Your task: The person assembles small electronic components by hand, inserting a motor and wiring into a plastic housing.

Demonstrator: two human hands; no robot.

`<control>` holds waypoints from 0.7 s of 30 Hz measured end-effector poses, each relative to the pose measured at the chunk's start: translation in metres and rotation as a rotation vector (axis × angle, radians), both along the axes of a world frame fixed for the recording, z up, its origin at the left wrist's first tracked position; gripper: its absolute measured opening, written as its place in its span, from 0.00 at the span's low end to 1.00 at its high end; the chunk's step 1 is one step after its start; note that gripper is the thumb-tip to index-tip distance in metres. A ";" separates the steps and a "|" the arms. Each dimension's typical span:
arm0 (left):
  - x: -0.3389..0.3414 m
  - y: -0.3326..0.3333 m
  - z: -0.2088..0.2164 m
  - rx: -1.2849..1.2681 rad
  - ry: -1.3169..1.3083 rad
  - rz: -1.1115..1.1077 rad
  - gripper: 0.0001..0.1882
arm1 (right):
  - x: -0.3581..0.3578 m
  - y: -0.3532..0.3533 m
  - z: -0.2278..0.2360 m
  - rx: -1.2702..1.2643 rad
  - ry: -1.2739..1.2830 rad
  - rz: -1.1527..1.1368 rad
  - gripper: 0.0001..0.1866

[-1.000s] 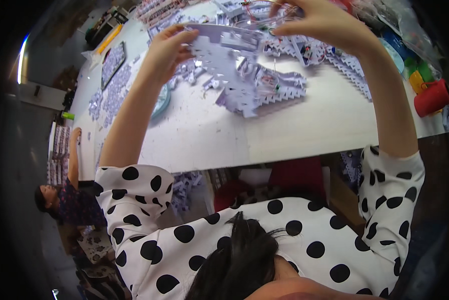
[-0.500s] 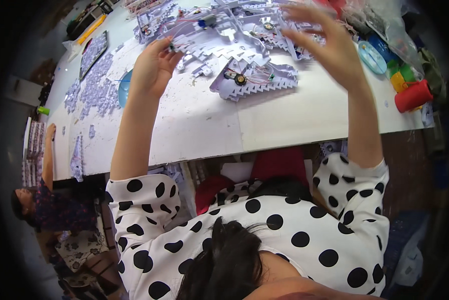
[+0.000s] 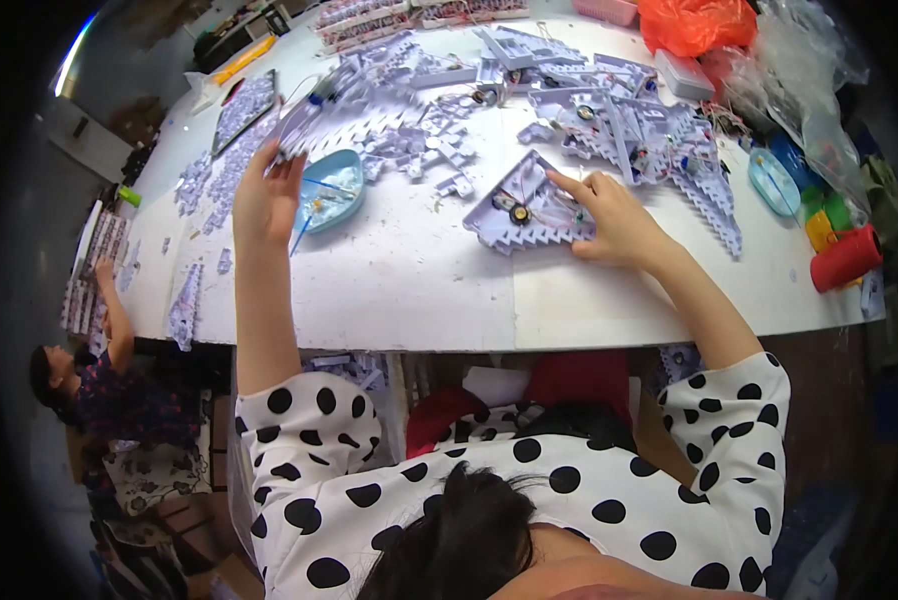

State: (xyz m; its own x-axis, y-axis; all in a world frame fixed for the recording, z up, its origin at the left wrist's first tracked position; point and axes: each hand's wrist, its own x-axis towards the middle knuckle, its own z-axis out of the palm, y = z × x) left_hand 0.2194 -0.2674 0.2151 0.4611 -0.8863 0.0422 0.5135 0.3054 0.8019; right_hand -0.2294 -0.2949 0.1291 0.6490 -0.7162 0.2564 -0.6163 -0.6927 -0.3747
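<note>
My left hand (image 3: 266,200) is closed on the corner of a pale toothed plastic housing (image 3: 364,112), which is blurred by motion and hangs above the table at the left. A blue motor and thin wires show at its near end. My right hand (image 3: 619,222) grips the right edge of a second toothed plastic housing (image 3: 524,205) lying on the table. Inside this one sit a round black-and-brass part and red and white wires. Just right of my left hand stands a light blue dish (image 3: 341,205) with white contents and blue sticks.
A pile of wired housings (image 3: 639,130) lies beyond my right hand, with loose plastic pieces (image 3: 434,150) left of it. At the right are a blue oval dish (image 3: 772,182), a red cylinder (image 3: 846,258) and plastic bags (image 3: 704,25). A co-worker (image 3: 119,380) sits at far left.
My left hand has carried its housing leftward, uncovering more of the blue dish. My right hand, spread in the air before, has come down and taken hold of the housing on the table.
</note>
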 end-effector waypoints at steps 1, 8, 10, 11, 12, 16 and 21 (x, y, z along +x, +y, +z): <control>0.008 0.011 0.001 -0.002 -0.004 0.003 0.08 | -0.002 0.005 0.005 0.016 0.026 -0.010 0.48; 0.030 0.093 -0.017 0.076 -0.250 0.075 0.11 | -0.002 0.006 -0.006 0.077 -0.024 -0.076 0.52; 0.010 0.113 -0.022 0.112 -0.307 -0.016 0.14 | 0.003 0.002 0.001 0.078 -0.055 -0.087 0.52; -0.004 0.119 -0.027 0.133 -0.327 -0.078 0.12 | 0.005 -0.003 0.005 0.027 -0.087 -0.083 0.53; -0.016 0.127 -0.034 0.179 -0.314 -0.055 0.15 | 0.011 -0.006 0.014 -0.028 -0.126 -0.070 0.53; -0.057 0.152 -0.078 0.231 -0.078 -0.120 0.20 | 0.084 -0.059 0.051 -0.151 -0.164 -0.050 0.50; -0.099 0.139 -0.112 0.236 -0.001 -0.144 0.20 | 0.202 -0.180 0.059 -0.227 -0.177 -0.205 0.48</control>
State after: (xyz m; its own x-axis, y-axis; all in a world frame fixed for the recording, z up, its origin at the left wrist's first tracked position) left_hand 0.1203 -0.1285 0.1027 0.3299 -0.9280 -0.1733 0.5376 0.0338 0.8425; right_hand -0.0270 -0.4753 0.1877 0.4289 -0.7391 0.5194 -0.6906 -0.6389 -0.3390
